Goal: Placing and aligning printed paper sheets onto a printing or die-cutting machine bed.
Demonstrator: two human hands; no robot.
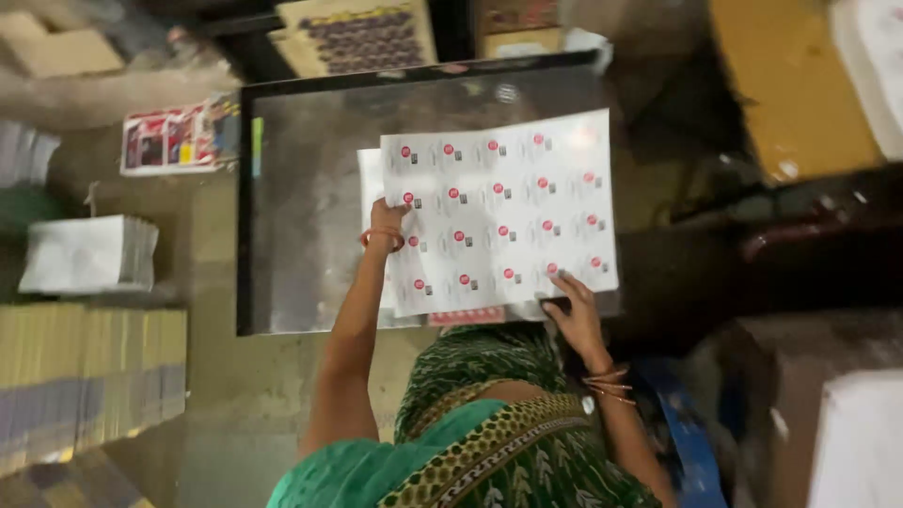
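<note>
Your green garment (pixel 489 442) fills the near edge. Beyond it, your left hand (pixel 387 226) pinches the sheet's (pixel 499 212) left edge, fingers closed on it; your right hand (pixel 574 310) grips its near right corner. That sheet, printed with red dots, lies over the grey surface (pixel 301 207), atop other sheets.

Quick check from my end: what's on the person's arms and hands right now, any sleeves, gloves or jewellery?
No gloves or long sleeves; both forearms are bare. The left hand has a red-orange bangle at the wrist. The right hand has several thin orange-gold bangles at the wrist. A green patterned garment drapes below.
</note>
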